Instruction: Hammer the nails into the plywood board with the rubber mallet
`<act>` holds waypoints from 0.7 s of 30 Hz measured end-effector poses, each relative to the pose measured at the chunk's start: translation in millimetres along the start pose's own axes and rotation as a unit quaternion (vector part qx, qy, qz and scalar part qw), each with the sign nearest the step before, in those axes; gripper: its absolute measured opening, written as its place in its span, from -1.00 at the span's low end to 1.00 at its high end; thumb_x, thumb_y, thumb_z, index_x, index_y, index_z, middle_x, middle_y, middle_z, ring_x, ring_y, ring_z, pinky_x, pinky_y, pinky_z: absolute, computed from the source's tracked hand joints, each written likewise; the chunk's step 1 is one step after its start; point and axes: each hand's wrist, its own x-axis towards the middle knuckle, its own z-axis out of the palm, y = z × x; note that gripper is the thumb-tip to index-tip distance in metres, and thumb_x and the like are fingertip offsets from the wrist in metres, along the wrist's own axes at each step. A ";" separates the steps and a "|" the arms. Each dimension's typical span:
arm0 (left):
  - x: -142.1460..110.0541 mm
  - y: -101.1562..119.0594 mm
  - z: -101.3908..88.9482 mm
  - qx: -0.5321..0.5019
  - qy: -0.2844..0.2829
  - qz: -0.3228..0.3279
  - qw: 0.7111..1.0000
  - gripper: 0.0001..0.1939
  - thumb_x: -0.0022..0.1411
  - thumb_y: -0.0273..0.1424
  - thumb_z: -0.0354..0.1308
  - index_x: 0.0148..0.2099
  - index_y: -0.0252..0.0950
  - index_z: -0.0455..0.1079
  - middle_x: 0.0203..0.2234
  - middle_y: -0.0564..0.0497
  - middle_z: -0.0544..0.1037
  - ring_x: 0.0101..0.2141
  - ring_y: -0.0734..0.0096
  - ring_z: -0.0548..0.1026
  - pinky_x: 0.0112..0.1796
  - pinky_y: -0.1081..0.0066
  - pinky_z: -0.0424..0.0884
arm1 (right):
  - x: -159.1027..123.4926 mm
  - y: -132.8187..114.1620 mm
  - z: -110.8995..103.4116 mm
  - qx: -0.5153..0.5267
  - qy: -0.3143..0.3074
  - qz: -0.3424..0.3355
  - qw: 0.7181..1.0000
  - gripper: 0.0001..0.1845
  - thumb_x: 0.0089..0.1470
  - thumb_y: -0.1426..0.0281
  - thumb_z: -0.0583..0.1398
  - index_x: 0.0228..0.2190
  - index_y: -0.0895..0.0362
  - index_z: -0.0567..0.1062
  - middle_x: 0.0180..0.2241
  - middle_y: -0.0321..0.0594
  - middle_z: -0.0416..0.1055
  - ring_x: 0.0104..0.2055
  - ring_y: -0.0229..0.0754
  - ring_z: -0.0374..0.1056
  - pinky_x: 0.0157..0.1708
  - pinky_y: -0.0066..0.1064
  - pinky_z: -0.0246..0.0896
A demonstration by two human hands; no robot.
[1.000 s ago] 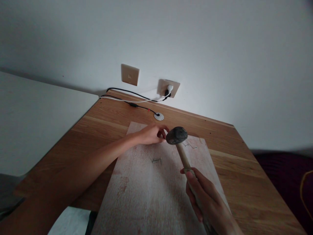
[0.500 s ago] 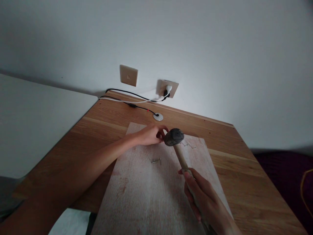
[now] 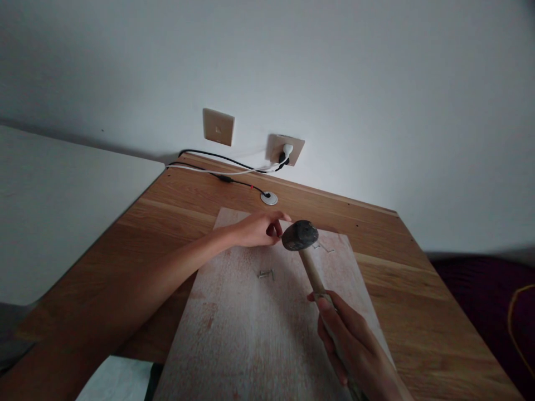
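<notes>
My right hand [image 3: 349, 337] is closed around the handle of a hammer [image 3: 301, 235] with a dark, blunt head and a wooden shaft. The hammer head hangs above a pale, worn board [image 3: 242, 323]. Just left of the head, my left hand [image 3: 263, 228] rests over the board with its fingers curled in a pinch; whatever they hold is hidden by the hammer head. A small pile of nails [image 3: 265, 273] lies on the board nearer to me. Right of the hammer head, a few thin nails [image 3: 324, 247] show on the board, partly covered.
Under the board is a wooden desk [image 3: 418, 301] against a white wall. Black and white cables [image 3: 225, 171] run along its back to a wall socket [image 3: 292, 149] and a round cable grommet [image 3: 270, 198]. A white panel [image 3: 75, 211] borders the left; purple fabric [image 3: 472, 295] lies right.
The hammer head has shifted very slightly right against the board. My left index finger has stretched out a little. The whole view has drifted slightly.
</notes>
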 end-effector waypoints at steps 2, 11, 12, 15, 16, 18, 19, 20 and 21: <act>-0.3 5.5 -6.6 0.010 -0.019 -0.009 1.000 -0.37 0.22 -0.56 0.31 0.31 -0.27 0.30 -0.22 0.02 0.67 -0.35 0.44 0.56 -0.28 0.44 0.38 | -6.6 9.4 -5.3 0.000 0.015 0.014 1.000 -0.18 0.23 -0.36 0.16 0.04 0.11 0.49 -0.62 -0.52 0.23 -0.74 -0.41 0.03 -0.78 -0.58 0.00; -11.5 91.8 -25.2 0.205 -0.136 0.072 0.967 -0.88 0.26 -0.59 0.28 -0.20 -0.28 0.49 -0.24 0.00 0.63 -0.26 0.37 0.55 -0.24 0.38 0.31 | -15.0 49.1 -13.2 -0.004 0.065 0.089 0.994 -0.09 0.09 -0.41 0.22 0.14 0.01 0.52 -0.58 -0.45 0.34 -0.72 -0.32 0.12 -0.76 -0.48 0.13; -12.9 96.4 -21.1 0.224 -0.167 0.062 0.958 -0.88 0.25 -0.58 0.31 -0.21 -0.27 0.50 -0.25 0.00 0.64 -0.27 0.35 0.55 -0.27 0.37 0.29 | -14.5 49.7 -12.4 -0.004 0.065 0.091 0.994 -0.08 0.11 -0.41 0.21 0.17 0.03 0.51 -0.57 -0.46 0.33 -0.72 -0.33 0.11 -0.76 -0.48 0.13; -15.2 97.1 -8.8 0.289 -0.230 0.018 0.929 -0.87 0.21 -0.51 0.39 -0.19 -0.24 0.54 -0.22 -0.01 0.65 -0.28 0.30 0.53 -0.35 0.34 0.21 | -13.8 49.0 -10.4 -0.008 0.067 0.092 0.994 -0.06 0.13 -0.40 0.21 0.20 0.06 0.47 -0.59 -0.49 0.31 -0.72 -0.33 0.09 -0.77 -0.49 0.11; -15.1 94.3 -5.9 0.301 -0.241 0.008 0.923 -0.87 0.21 -0.50 0.40 -0.19 -0.23 0.55 -0.22 -0.01 0.65 -0.30 0.30 0.52 -0.37 0.33 0.19 | -13.9 48.3 -9.9 -0.008 0.069 0.090 0.994 -0.06 0.13 -0.40 0.21 0.20 0.06 0.47 -0.59 -0.49 0.30 -0.72 -0.33 0.09 -0.77 -0.49 0.10; -14.0 87.6 -2.8 0.307 -0.251 -0.002 0.918 -0.88 0.21 -0.49 0.39 -0.20 -0.22 0.55 -0.23 0.00 0.64 -0.32 0.32 0.50 -0.39 0.33 0.17 | -14.2 47.0 -8.9 -0.005 0.071 0.087 0.994 -0.05 0.12 -0.41 0.21 0.20 0.06 0.47 -0.58 -0.49 0.31 -0.71 -0.32 0.09 -0.77 -0.50 0.10; -13.1 84.6 -2.2 0.304 -0.252 -0.004 0.919 -0.89 0.22 -0.49 0.37 -0.21 -0.23 0.56 -0.25 0.01 0.63 -0.33 0.32 0.50 -0.39 0.33 0.16 | -14.4 46.4 -8.3 -0.003 0.071 0.087 0.994 -0.05 0.12 -0.42 0.21 0.19 0.06 0.47 -0.58 -0.48 0.31 -0.71 -0.32 0.10 -0.77 -0.50 0.11; -12.2 82.0 -2.0 0.301 -0.251 -0.006 0.920 -0.90 0.22 -0.50 0.36 -0.22 -0.23 0.56 -0.26 0.01 0.63 -0.34 0.33 0.49 -0.39 0.32 0.16 | -14.5 46.0 -7.8 0.000 0.070 0.088 0.994 -0.05 0.11 -0.42 0.20 0.18 0.06 0.48 -0.58 -0.48 0.31 -0.71 -0.33 0.09 -0.77 -0.50 0.11; -11.4 80.1 -2.1 0.297 -0.250 -0.008 0.922 -0.91 0.22 -0.52 0.35 -0.24 -0.24 0.56 -0.28 0.02 0.62 -0.34 0.34 0.48 -0.39 0.33 0.16 | -14.6 45.7 -7.4 0.003 0.069 0.089 0.994 -0.05 0.11 -0.43 0.20 0.16 0.07 0.48 -0.58 -0.49 0.31 -0.71 -0.33 0.08 -0.77 -0.50 0.12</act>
